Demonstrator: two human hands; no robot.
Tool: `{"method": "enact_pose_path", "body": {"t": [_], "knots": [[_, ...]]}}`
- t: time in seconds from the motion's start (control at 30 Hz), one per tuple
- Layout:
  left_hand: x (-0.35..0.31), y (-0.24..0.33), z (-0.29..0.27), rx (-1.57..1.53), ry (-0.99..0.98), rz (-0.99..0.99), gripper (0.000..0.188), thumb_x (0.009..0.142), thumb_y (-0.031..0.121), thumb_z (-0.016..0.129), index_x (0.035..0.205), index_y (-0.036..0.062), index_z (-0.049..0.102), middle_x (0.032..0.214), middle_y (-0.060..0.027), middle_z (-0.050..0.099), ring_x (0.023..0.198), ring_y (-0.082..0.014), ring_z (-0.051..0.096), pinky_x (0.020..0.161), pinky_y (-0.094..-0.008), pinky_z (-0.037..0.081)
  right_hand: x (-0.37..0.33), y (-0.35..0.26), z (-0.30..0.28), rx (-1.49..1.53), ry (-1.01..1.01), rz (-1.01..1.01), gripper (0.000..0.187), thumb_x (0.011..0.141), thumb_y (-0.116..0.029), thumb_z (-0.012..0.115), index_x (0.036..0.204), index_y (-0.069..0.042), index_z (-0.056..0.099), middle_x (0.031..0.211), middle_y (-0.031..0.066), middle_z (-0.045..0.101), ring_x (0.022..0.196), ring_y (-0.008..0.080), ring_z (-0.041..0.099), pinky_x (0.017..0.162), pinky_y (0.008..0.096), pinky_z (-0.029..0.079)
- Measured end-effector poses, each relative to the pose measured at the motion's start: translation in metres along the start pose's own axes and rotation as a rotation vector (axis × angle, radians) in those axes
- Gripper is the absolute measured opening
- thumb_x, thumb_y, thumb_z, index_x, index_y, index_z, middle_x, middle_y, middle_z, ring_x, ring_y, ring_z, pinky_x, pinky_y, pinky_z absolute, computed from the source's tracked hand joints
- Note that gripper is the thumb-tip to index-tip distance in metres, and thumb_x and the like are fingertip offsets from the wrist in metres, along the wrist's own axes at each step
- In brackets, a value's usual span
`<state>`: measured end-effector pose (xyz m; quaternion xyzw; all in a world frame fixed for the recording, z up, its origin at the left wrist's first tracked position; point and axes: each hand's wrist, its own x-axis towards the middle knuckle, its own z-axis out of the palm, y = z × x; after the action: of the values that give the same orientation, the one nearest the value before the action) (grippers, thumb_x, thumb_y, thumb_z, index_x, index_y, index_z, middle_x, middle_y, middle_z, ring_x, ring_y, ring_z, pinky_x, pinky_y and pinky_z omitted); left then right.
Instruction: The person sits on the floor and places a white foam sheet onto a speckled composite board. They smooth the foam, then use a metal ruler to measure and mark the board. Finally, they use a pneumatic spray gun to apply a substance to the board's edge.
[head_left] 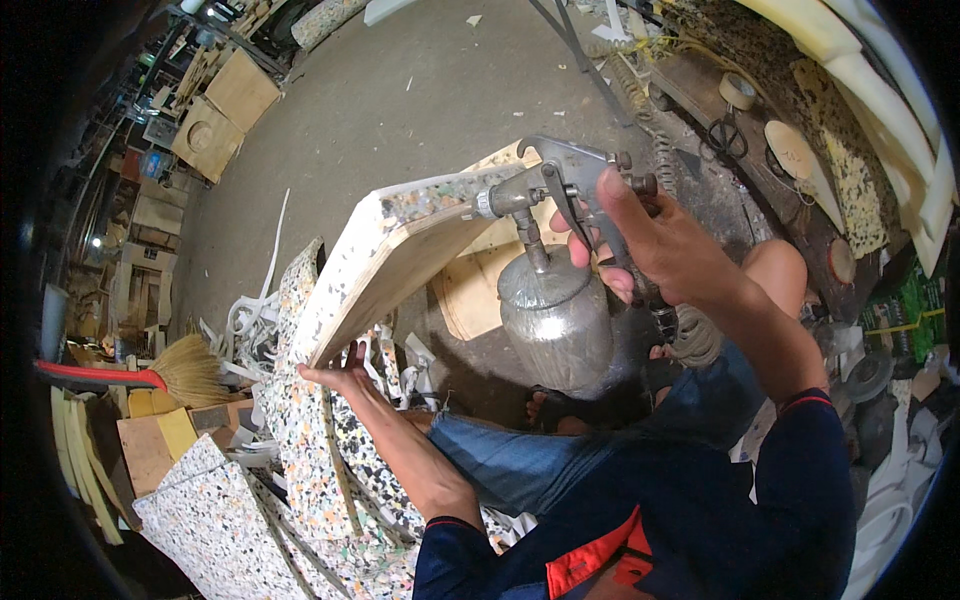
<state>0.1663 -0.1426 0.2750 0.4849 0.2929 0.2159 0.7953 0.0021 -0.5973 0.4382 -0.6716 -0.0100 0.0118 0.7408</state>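
My right hand (640, 240) is wrapped round the handle of a metal spray gun (575, 190), fingers at its trigger. Below the gun hangs its dull silver cup (556, 320), and the nozzle points left at a foam-covered board. That board (400, 265) is plywood with speckled foam on its outer face, held tilted up in front of me. At its lower left corner, my left hand (345, 380) grips the edge, the thumb outside and the fingers partly hidden behind it. Another plywood piece (470, 295) shows behind the cup.
Speckled foam sheets (230, 520) and white offcuts (250, 320) lie to my left beside a straw broom (195, 372). A coiled air hose (650, 130) runs on the right. Scissors (727, 138) and a tape roll (738, 92) rest on a bench there.
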Motion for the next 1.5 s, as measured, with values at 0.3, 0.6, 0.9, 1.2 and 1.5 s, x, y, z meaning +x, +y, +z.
{"method": "enact_pose_path", "body": {"t": [0.3,0.6,0.9,1.2,1.5], "knots": [[0.016,-0.006,-0.024,0.021,-0.008,0.003,0.098,0.084,0.084,0.028,0.152,0.0146,0.039,0.148,-0.0256,0.039,0.122,-0.0481,0.047,0.090,-0.0680,0.046,0.023,0.021,-0.007,-0.027,0.120,0.038,0.067,0.101,-0.066,0.046,0.104,-0.003,0.067,0.077,0.0023,0.060,0.050,0.0074,0.049,0.043,0.0241,0.041],[0.027,-0.008,-0.031,0.008,0.057,-0.037,0.095,0.083,0.082,0.031,0.151,0.0171,0.045,0.151,-0.0169,0.045,0.130,-0.0414,0.047,0.093,-0.0713,0.043,0.046,0.049,-0.029,-0.074,0.186,0.097,0.065,0.100,-0.066,0.049,0.096,-0.003,0.066,0.074,0.0020,0.060,0.048,0.0093,0.050,0.042,0.0267,0.042],[0.025,-0.006,-0.033,-0.021,0.108,-0.005,0.091,0.083,0.077,0.035,0.151,0.0180,0.046,0.153,-0.0165,0.043,0.132,-0.0425,0.047,0.095,-0.0738,0.040,0.074,0.084,-0.045,-0.161,0.256,0.166,0.061,0.099,-0.062,0.053,0.083,-0.004,0.062,0.071,0.0030,0.059,0.048,0.0107,0.052,0.042,0.0292,0.043],[0.039,-0.010,-0.048,-0.045,0.123,-0.007,0.093,0.081,0.078,0.043,0.149,0.0139,0.047,0.151,-0.0184,0.039,0.128,-0.0433,0.049,0.087,-0.0744,0.048,0.108,0.125,-0.067,-0.219,0.262,0.205,0.054,0.100,-0.055,0.056,0.085,-0.004,0.064,0.068,0.0015,0.059,0.046,0.0103,0.051,0.042,0.0281,0.041],[0.046,-0.013,-0.052,-0.084,0.170,-0.007,0.092,0.083,0.077,0.042,0.150,0.0138,0.046,0.154,-0.0185,0.037,0.133,-0.0421,0.045,0.092,-0.0764,0.045,0.144,0.162,-0.077,-0.412,0.340,0.199,0.051,0.100,-0.053,0.059,0.082,-0.006,0.064,0.061,0.0006,0.057,0.044,0.0103,0.050,0.042,0.0287,0.040]]}}
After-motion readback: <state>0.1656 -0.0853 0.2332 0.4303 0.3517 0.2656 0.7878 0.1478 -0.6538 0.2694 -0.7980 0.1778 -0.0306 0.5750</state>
